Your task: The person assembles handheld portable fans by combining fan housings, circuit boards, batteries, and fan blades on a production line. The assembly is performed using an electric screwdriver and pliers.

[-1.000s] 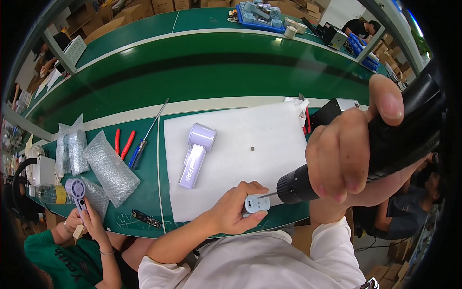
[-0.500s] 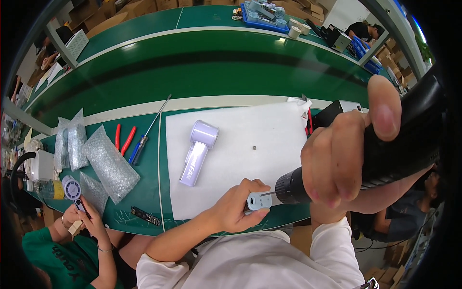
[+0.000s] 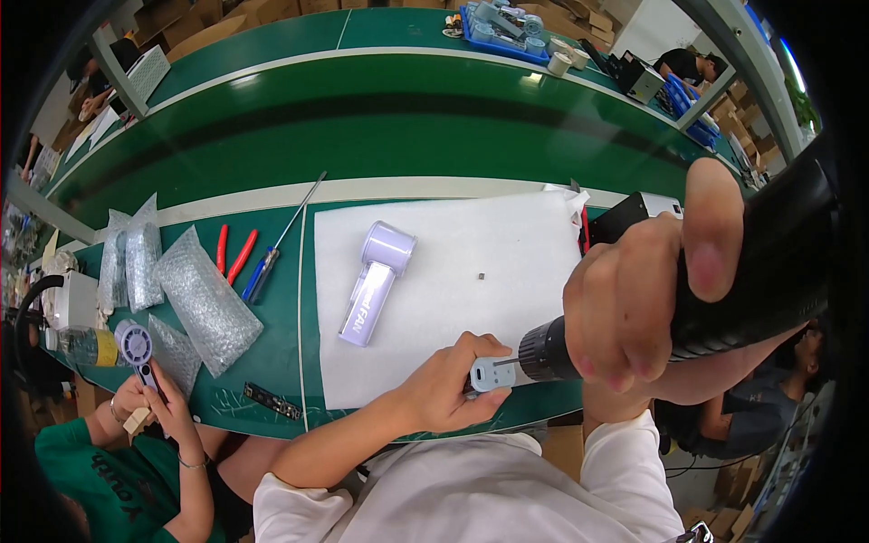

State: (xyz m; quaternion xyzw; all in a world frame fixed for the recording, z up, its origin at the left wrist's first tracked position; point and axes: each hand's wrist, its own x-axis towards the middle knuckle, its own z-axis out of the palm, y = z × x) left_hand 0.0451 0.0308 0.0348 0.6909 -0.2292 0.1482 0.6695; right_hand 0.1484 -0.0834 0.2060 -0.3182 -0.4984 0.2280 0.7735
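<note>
while the left hand (image 3: 463, 385) grips a light blue part (image 3: 492, 374) between thumb and fingers, the right hand (image 3: 634, 299) is wrapped around a black power driver (image 3: 769, 258). the driver's thin bit (image 3: 507, 362) reaches the part's end face; whether it sits in a hole is too small to tell. the part is held over the near edge of a white sheet (image 3: 457, 240), on which a lavender fan (image 3: 373, 288) and a tiny dark piece (image 3: 482, 276) lie. left of the sheet, a blue-handled screwdriver (image 3: 262, 272) and a red-handled tool (image 3: 242, 257) lie on the green table (image 3: 281, 351).
</note>
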